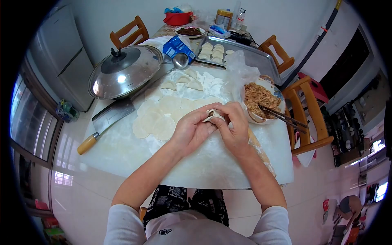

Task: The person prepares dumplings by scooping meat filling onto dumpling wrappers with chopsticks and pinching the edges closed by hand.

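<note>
Over the floured white board, a half-folded dumpling with dark filling showing is held between both hands. My left hand cups it from the left, fingers closed around its edge. From the other side, my right hand pinches the dough with thumb and fingers. Flat round dumpling wrappers lie overlapping just beyond my left hand. Folded dumplings sit on flour farther back. Right of my hands stands a bowl of minced filling with chopsticks resting in it. A rolling pin lies partly behind my right forearm.
A cleaver lies at the left, its wooden handle past the board's edge. Behind it are a lidded wok and a ladle. A metal tray of dumplings, a plastic bag and wooden chairs stand around.
</note>
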`<action>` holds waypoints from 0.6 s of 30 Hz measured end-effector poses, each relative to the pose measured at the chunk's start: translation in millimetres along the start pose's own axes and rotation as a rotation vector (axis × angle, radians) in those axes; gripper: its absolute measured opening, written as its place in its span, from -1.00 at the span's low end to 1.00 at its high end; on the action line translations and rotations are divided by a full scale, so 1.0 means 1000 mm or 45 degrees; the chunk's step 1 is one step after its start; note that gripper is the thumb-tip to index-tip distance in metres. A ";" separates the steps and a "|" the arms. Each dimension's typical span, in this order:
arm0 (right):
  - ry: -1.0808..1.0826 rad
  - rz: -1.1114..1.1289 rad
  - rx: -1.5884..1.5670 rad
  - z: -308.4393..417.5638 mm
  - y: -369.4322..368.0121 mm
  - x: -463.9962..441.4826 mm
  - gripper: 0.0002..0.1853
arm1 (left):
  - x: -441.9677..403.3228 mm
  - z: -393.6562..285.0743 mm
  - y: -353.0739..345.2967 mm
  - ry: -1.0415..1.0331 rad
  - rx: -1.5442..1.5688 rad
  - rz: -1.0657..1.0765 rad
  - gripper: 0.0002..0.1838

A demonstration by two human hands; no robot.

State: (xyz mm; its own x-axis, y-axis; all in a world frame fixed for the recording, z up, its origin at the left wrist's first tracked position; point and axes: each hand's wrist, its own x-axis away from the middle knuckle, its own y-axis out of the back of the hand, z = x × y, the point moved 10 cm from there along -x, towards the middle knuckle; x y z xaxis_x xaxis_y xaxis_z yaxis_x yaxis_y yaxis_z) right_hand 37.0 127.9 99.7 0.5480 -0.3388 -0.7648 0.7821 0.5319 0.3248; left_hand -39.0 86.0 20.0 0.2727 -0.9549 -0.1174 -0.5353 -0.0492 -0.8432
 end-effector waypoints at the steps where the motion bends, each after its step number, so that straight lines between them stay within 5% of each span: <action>1: 0.001 -0.001 0.001 -0.001 0.000 0.001 -0.76 | 0.000 0.000 -0.001 0.000 0.000 0.001 -0.55; 18: 0.194 -0.111 0.056 0.011 0.009 0.004 -0.84 | 0.003 -0.001 -0.010 0.016 0.120 0.000 -0.44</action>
State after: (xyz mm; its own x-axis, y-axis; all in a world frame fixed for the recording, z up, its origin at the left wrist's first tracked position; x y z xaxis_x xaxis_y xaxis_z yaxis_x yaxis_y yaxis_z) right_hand 49.3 122.8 105.5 0.4285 -0.2586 -0.8657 0.8387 0.4702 0.2747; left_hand -33.3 83.3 28.5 0.2626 -0.9585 -0.1113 -0.4577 -0.0222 -0.8888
